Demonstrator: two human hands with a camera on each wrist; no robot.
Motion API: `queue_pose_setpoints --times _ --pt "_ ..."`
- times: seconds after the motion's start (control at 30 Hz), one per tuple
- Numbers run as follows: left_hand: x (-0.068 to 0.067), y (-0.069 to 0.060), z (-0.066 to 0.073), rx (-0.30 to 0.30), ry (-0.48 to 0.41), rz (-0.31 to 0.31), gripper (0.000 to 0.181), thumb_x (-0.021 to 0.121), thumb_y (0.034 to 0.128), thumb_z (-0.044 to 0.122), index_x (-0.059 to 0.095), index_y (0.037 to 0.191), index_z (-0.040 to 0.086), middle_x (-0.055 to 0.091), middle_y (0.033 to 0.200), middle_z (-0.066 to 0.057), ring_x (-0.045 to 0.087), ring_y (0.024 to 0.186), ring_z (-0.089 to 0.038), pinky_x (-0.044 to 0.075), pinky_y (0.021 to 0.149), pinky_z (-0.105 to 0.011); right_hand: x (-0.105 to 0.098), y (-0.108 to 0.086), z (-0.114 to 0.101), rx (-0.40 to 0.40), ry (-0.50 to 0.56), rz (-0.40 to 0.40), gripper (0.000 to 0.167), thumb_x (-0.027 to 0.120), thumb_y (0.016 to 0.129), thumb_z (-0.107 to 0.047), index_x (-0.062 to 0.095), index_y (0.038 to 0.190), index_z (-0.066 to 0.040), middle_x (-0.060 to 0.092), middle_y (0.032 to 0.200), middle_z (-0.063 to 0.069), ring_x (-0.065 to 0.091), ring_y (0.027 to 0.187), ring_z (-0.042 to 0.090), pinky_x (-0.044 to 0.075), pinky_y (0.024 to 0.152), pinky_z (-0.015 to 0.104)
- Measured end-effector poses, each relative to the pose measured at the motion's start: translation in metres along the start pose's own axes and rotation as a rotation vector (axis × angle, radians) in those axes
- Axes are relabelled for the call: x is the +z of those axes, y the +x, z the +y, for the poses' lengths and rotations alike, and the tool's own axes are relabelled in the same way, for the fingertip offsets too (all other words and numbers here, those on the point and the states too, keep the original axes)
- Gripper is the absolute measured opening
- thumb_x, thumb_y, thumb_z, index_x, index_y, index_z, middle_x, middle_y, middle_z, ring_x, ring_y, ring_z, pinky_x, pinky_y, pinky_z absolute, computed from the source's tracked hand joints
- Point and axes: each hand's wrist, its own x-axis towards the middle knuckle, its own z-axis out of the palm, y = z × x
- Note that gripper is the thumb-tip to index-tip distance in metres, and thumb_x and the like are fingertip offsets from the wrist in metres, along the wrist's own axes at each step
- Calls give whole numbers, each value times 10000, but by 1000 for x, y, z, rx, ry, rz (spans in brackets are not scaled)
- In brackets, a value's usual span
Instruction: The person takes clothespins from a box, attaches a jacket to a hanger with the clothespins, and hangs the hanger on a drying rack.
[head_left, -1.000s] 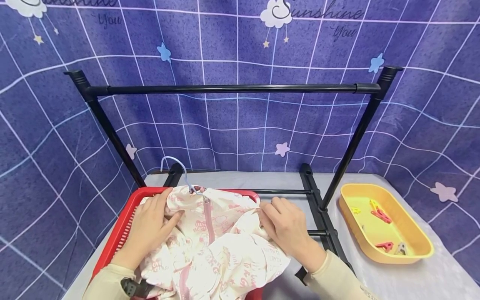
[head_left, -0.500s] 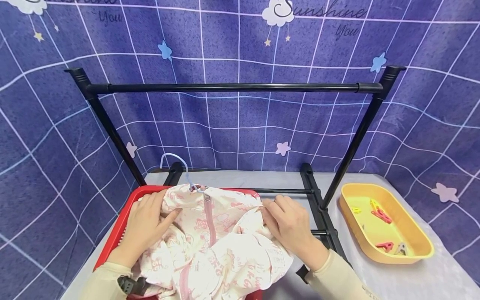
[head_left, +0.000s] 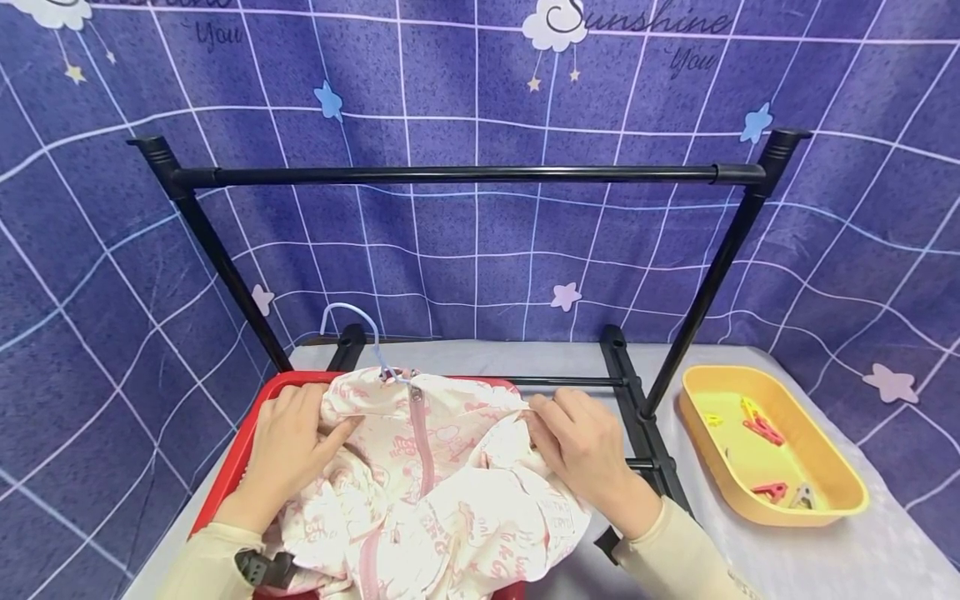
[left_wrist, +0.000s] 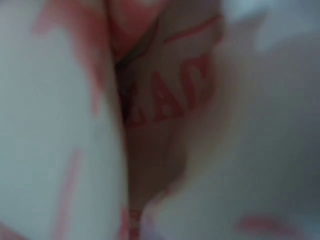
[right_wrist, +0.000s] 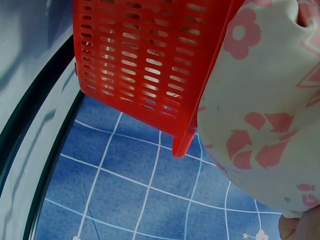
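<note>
A white garment with pink print (head_left: 450, 533) and a pink zipper lies bunched over the red basket (head_left: 247, 417). From its neckline rises the hook of a light blue hanger (head_left: 352, 310). My left hand (head_left: 288, 450) pinches the garment's upper left edge between thumb and fingers. The upper right edge is pinched by my right hand (head_left: 581, 450), its fingers curled. Cloth hides the hanger's body. In the left wrist view blurred cloth (left_wrist: 60, 125) fills the picture; in the right wrist view the garment (right_wrist: 260, 115) hangs beside the basket (right_wrist: 140, 60).
Behind the basket stands a black rack with a horizontal bar (head_left: 465, 175); its foot (head_left: 637, 400) runs right of the basket. A yellow tray (head_left: 772, 517) at the right holds several clothespins (head_left: 763, 430). A purple-blue curtain (head_left: 480, 250) hangs behind.
Both hands have moved slightly apart with the garment's top edge between them, drawing it straighter. The hanger hook has shifted up a little.
</note>
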Motion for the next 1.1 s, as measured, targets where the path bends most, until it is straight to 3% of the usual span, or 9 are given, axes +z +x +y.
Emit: queue_pose_setpoints --times 0.3,0.5,0.87,1.1 --pt "-4 1 3 -9 1 -2 411 709 811 344 519 969 16 582 833 -154 502 914 -372 309 759 -490 -2 2 1 -11 -1 19 223 521 1019 -189 650 888 -63 419 668 -13 377 510 130 299 442 246" --pt "-8 4 5 8 3 19 416 658 845 412 490 891 34 547 765 -130 496 882 -368 308 746 -495 -5 6 3 -13 -13 28 215 527 1007 -178 647 866 -67 418 659 -11 375 498 136 300 433 257" --pt "-13 8 8 39 -25 58 543 509 922 570 440 827 40 499 709 -120 487 867 -371 303 740 -504 -12 13 5 -24 -1 40 200 533 1001 -162 638 867 -56 396 649 -6 371 494 150 290 440 271" --pt "-15 14 14 66 -32 122 760 289 952 738 458 854 3 507 734 -149 473 849 -382 295 745 -526 -16 13 8 -20 -10 38 204 524 1004 -166 636 876 -54 397 648 -5 368 500 152 291 442 284"
